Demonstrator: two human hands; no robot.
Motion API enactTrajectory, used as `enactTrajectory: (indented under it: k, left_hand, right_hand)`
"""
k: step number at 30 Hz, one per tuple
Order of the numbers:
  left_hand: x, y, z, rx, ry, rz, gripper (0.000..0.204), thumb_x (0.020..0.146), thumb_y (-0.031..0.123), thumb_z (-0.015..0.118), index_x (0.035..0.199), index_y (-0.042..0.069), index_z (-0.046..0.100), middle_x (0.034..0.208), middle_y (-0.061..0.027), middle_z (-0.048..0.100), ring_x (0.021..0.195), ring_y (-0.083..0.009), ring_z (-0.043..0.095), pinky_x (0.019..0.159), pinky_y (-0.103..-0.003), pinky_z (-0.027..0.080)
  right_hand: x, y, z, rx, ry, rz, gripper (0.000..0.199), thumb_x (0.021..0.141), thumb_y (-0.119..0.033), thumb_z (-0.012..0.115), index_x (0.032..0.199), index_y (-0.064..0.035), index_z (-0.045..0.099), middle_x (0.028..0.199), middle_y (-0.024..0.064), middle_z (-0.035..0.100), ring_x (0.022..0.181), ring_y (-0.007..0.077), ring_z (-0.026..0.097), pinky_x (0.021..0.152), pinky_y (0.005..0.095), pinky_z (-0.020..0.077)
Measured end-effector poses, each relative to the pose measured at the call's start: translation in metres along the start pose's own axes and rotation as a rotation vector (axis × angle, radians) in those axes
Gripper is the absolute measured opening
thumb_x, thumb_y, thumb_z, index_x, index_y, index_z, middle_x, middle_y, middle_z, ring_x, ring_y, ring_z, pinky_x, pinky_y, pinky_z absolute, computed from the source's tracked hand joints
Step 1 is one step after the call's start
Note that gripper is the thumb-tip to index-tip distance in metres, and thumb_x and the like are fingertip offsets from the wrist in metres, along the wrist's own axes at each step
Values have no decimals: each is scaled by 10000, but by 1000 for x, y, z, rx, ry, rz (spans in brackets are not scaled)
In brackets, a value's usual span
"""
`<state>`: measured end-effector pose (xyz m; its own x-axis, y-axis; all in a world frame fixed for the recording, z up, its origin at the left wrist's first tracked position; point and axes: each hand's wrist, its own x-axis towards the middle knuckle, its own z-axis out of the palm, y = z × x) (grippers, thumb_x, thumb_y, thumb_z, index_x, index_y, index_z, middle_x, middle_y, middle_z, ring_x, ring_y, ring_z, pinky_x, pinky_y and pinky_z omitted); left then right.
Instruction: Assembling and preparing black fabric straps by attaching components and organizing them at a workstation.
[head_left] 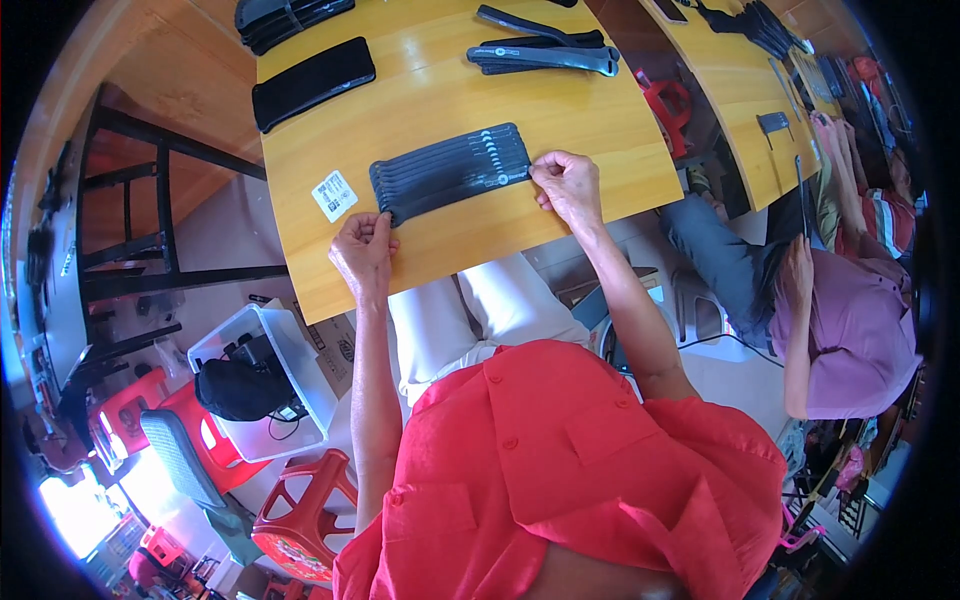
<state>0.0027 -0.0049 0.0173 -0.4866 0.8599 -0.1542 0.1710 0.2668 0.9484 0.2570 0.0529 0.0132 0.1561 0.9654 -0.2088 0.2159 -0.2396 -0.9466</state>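
Observation:
Several flat black straps [440, 165] with rounded ends and pale print lie side by side, overlapping in a fan on the yellow wooden table [480, 235]. My left hand [365, 255] pinches the left end of the nearest strap at the table's front part. At the other end of that strap, my right hand [570, 188] pinches its tip between thumb and fingers. A white printed label [334, 196] lies just left of the fan.
Farther back are a black strap stack [315, 83], a loose pile of straps [545, 57] and another dark bundle [290, 22]. Below left stand a clear plastic bin [318, 400] with black items and a red stool [300, 515]. A co-worker [845, 335] sits at the right table.

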Motion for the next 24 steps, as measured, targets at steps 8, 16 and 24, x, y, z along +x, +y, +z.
enactTrajectory:
  k: [8, 16, 24]
  left_hand:
    - [1, -1, 0, 26, 1, -15, 127, 792, 69, 669, 754, -38, 611, 583, -48, 597, 458, -68, 537, 425, -199, 435]
    - [3, -4, -2, 69, -3, 0, 146, 809, 104, 663, 763, -27, 616, 573, -43, 589, 462, -73, 539, 429, -197, 441]
    - [3, -2, 0, 67, 10, 6, 155, 789, 86, 670, 734, -45, 610, 562, -57, 590, 430, -77, 528, 407, -210, 428]
  right_hand:
    - [-2, -3, 0, 12, 6, 14, 54, 759, -25, 625, 743, 26, 632, 578, 49, 592, 425, 90, 552, 350, 212, 421]
    - [-2, -1, 1, 23, -11, 16, 63, 777, -40, 626, 757, 19, 633, 579, 34, 579, 424, 76, 533, 356, 198, 412]
    - [-2, -2, 1, -2, -4, 17, 70, 796, -58, 631, 764, 5, 634, 584, 18, 568, 426, 63, 519, 361, 188, 411]
